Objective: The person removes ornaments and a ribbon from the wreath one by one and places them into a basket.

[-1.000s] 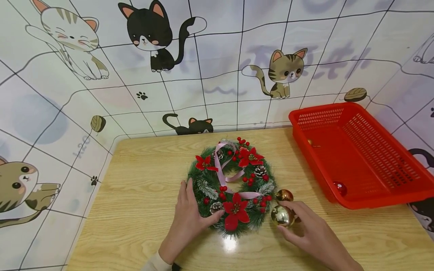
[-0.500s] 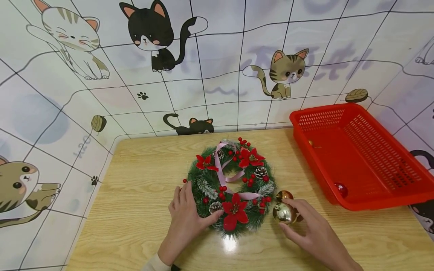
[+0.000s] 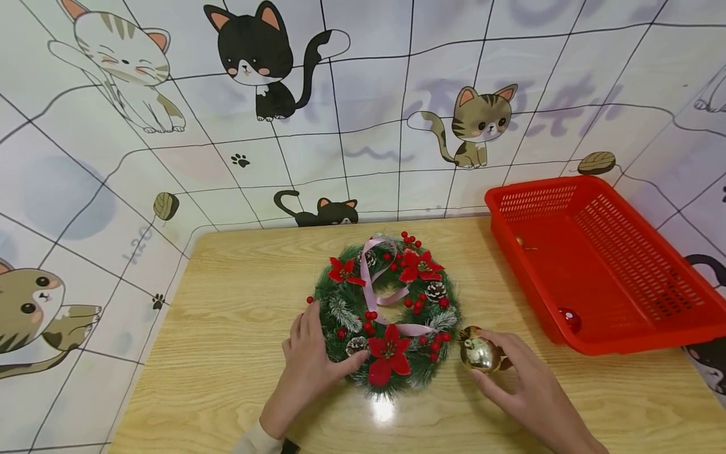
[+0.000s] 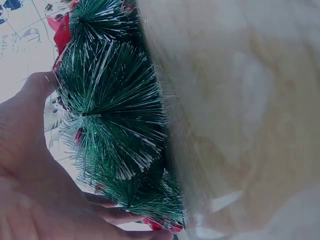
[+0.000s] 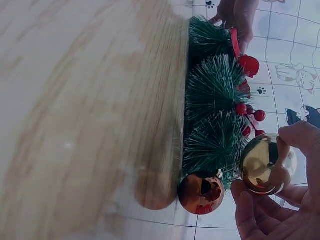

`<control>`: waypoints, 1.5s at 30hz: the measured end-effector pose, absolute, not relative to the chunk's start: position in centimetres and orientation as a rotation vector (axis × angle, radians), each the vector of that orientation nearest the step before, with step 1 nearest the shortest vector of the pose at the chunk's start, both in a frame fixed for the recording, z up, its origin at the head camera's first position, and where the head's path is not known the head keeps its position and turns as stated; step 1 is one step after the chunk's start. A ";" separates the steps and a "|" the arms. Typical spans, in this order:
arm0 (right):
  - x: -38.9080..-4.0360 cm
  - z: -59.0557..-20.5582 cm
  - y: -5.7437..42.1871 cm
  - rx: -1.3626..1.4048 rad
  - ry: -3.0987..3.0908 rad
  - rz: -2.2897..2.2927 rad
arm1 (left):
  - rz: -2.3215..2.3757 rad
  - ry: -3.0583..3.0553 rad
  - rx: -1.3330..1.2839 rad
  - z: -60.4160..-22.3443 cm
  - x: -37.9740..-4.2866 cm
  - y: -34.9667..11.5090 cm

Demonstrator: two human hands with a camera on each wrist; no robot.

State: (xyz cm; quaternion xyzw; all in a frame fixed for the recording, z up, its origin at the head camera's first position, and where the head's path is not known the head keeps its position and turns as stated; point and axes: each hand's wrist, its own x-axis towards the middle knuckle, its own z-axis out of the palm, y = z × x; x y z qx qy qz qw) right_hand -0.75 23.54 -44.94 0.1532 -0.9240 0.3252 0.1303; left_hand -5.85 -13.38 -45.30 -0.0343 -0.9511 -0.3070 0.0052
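A green Christmas wreath [image 3: 345, 312] with red poinsettias, berries, pinecones and a pink ribbon lies flat on the table. My left hand [image 3: 314, 360] holds its lower left side, thumb over the top near a pinecone [image 3: 357, 346] and fingers along the outer edge. At the wreath's lower right, my right hand [image 3: 527, 384] pinches a shiny gold bauble [image 3: 479, 357] between thumb and fingers. The right wrist view shows this bauble raised above a copper-coloured bauble [image 5: 201, 193], which rests on the table against the wreath's needles. From the head, the gold one mostly covers it.
A red plastic basket [image 3: 524, 277] stands at the right, holding a red bauble [image 3: 570, 320] and a small gold item [image 3: 520, 241] with a thin stem. Behind the wooden table [image 3: 238, 284] rises a wall covering [image 3: 368, 82] printed with cats.
The gold bauble has shifted slightly right in my right hand's grip and now overlaps the copper bauble. The wreath's near side has edged left, along with my left hand.
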 end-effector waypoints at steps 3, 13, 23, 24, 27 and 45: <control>-0.6 -44.8 23.6 0.417 -2.689 0.949 | -0.959 -2.987 -0.129 -45.3 -6.0 -13.5; -0.7 -44.5 24.1 0.387 -2.684 0.942 | -1.010 -3.015 -0.157 -45.5 -6.4 -14.0; -1.0 -44.3 24.8 0.387 -2.640 0.980 | -1.010 -3.032 -0.183 -45.6 -6.7 -14.2; -1.0 -44.2 24.9 0.388 -2.635 0.985 | -1.015 -3.032 -0.184 -45.6 -6.6 -14.2; -1.1 -44.0 25.2 0.385 -2.613 1.000 | -1.029 -3.036 -0.180 -45.5 -6.6 -14.3; -1.8 -42.5 27.4 0.325 -2.538 0.999 | -1.066 -3.037 -0.159 -45.5 -6.7 -14.3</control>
